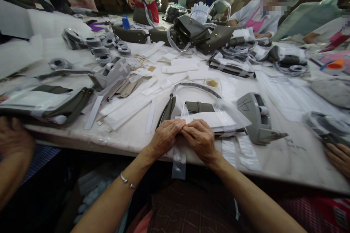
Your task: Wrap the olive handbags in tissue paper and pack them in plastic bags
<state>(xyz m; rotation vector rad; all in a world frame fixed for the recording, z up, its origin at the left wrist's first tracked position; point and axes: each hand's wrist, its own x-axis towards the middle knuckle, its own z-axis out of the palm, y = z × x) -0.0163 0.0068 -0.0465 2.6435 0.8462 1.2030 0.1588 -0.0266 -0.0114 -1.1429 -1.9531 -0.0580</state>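
My left hand [165, 136] and my right hand [201, 139] meet fingertip to fingertip at the table's near edge, both pinched closed. They press on clear plastic wrap [179, 160] that hangs over the edge. Just beyond the fingers lies a white folded paper piece [210, 118] on top of an olive-grey handbag [199, 107], with its strap [167, 111] to the left. What the fingertips pinch is too small to make out.
A grey tape dispenser [257, 118] stands right of my hands, another [115, 72] at left. White paper strips [128, 111], wrapped bags [54, 103] and tape rolls [104, 49] cover the table [287, 153]. Other people's hands rest at the left [13, 138] and right [339, 156] edges.
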